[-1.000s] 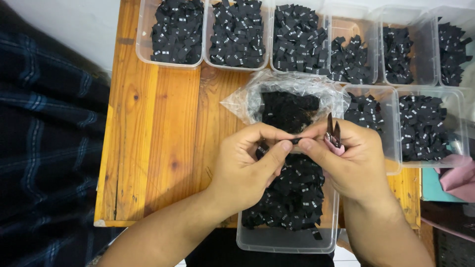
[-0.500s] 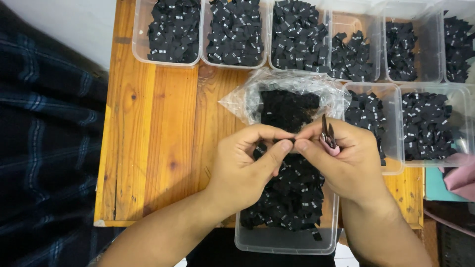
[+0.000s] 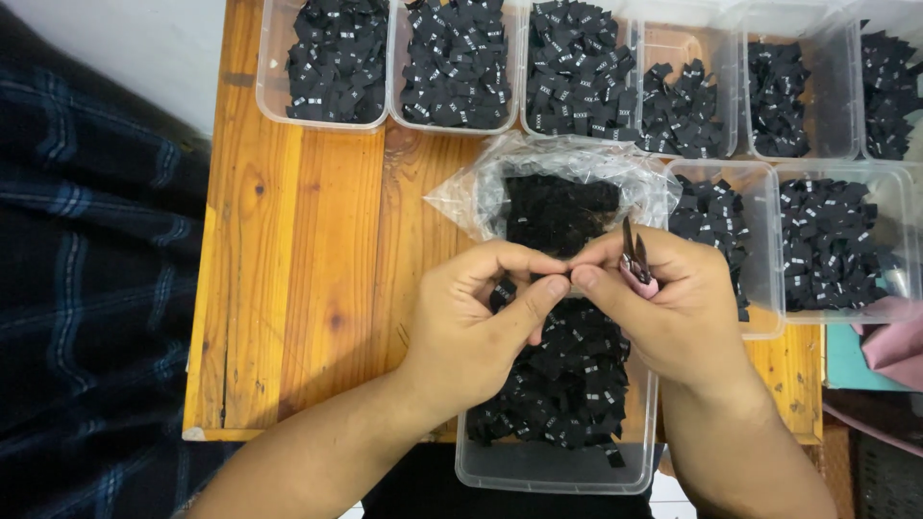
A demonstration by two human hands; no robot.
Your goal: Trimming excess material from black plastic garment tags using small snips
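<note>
My left hand [image 3: 481, 322] and my right hand [image 3: 663, 308] meet fingertip to fingertip over a clear plastic tub [image 3: 553, 471] full of small black fabric labels [image 3: 567, 384]. Between the thumbs and forefingers they pinch one small black label [image 3: 567, 281], mostly hidden by the fingers. A small pair of pink-handled snips [image 3: 635, 261] rests in my right hand, its dark blades pointing up and away. A crumpled clear plastic bag [image 3: 558, 183] with more black labels lies just beyond the hands.
Several clear tubs of black labels [image 3: 457, 62] line the far edge of the wooden table [image 3: 308, 250], and two more [image 3: 832, 245] stand at the right. Dark plaid cloth [image 3: 87, 288] lies left of the table. Pink and teal cloth [image 3: 889, 351] sits at the right edge.
Both hands stay together over the tub. The snips in my right hand have tilted slightly. The view has shifted a little.
</note>
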